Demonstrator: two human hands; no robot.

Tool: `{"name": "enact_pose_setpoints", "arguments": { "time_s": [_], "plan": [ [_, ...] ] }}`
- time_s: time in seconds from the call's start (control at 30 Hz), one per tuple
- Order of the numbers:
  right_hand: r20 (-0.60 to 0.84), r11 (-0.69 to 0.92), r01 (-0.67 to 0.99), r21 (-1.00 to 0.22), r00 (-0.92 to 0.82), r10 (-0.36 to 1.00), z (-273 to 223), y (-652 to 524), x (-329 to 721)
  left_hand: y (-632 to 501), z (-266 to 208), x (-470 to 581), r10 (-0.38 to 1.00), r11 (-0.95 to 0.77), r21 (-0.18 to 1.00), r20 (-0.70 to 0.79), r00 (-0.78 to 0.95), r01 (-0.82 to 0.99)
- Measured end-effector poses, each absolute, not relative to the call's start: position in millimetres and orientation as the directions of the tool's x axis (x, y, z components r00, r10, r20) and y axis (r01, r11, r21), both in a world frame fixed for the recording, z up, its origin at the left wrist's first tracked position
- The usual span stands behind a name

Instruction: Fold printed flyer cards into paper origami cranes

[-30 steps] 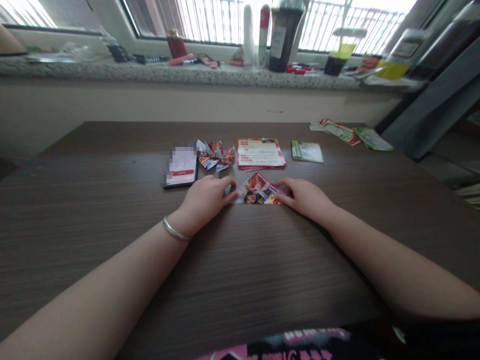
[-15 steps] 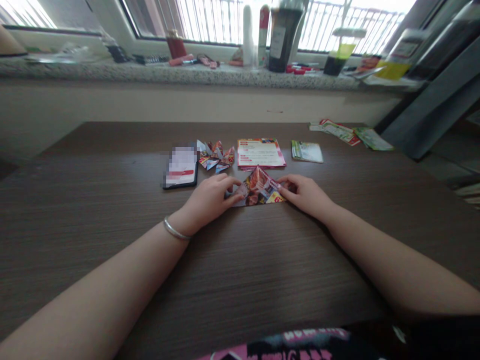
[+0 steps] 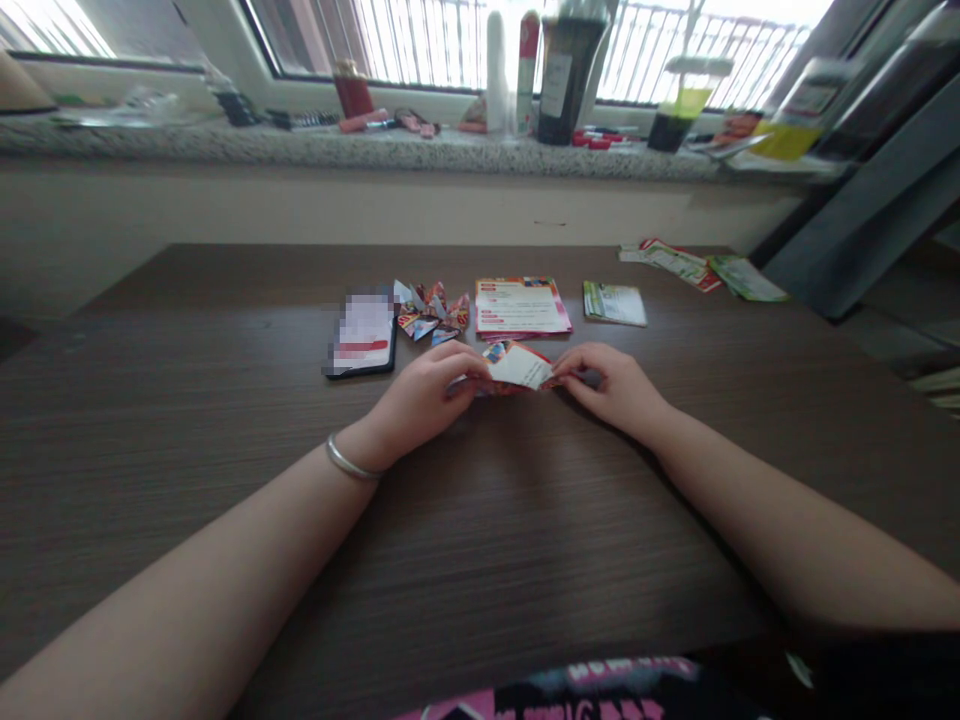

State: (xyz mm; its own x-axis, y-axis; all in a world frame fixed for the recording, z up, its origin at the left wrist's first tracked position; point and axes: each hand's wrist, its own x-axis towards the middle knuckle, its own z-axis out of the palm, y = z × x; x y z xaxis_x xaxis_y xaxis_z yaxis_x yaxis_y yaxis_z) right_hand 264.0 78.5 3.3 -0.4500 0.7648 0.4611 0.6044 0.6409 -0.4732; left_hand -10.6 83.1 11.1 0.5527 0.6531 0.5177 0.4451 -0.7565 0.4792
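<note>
Between my two hands is a folded sheet of printed paper [image 3: 519, 367], with a white printed face now turned up and coloured print along its lower edge. My left hand [image 3: 439, 392], below a silver bangle [image 3: 351, 460], pinches the paper's left end. The right end is pinched by the thumb and fingers of my right hand [image 3: 607, 380]. Just beyond my left hand lie several folded paper pieces [image 3: 435, 312] with pointed tips. A stack of printed sheets [image 3: 523, 306] rests right behind the paper I hold.
To the left of the folded pieces lies a phone [image 3: 362, 335], its screen blurred. A small stack of green-white cards [image 3: 615, 304] is at the right, with loose leaflets [image 3: 682, 264] farther back. Bottles and cups, including a dark cup [image 3: 566, 80], line the stone windowsill [image 3: 450, 155].
The paper has gone from a triangle with its colourful side showing to a tilted, narrower shape with a white face up. Both hands keep hold of its ends.
</note>
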Motion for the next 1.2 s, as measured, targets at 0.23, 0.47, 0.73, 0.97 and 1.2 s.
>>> {"name": "enact_pose_setpoints", "arguments": {
  "time_s": [0.23, 0.47, 0.73, 0.97, 1.2],
  "plan": [
    [0.438, 0.826, 0.457, -0.331, -0.7, 0.563, 9.1, 77.2, 270.9, 77.3, 20.6, -12.7, 0.501, -0.863, 0.341, 0.49, 0.713, 0.372],
    [0.275, 0.853, 0.407, -0.327, -0.822, 0.498, 15.7, 72.4, 266.0, 73.7, 27.9, -13.6, 0.472, -0.868, 0.322, 0.289, 0.833, 0.379],
    [0.233, 0.88, 0.403, -0.252, -0.857, 0.459, 21.8, 68.9, 262.6, 76.3, 21.9, -9.2, 0.404, -0.914, 0.136, 0.27, 0.874, 0.381],
    [0.254, 0.878, 0.447, -0.172, -0.841, 0.478, 20.4, 68.7, 264.7, 81.4, 15.3, -11.8, 0.44, -0.898, 0.154, 0.283, 0.852, 0.412],
    [0.25, 0.864, 0.495, -0.096, -0.828, 0.502, 21.9, 66.5, 264.1, 80.1, 16.8, -10.7, 0.442, -0.897, 0.129, 0.278, 0.853, 0.423]
  ]
}}
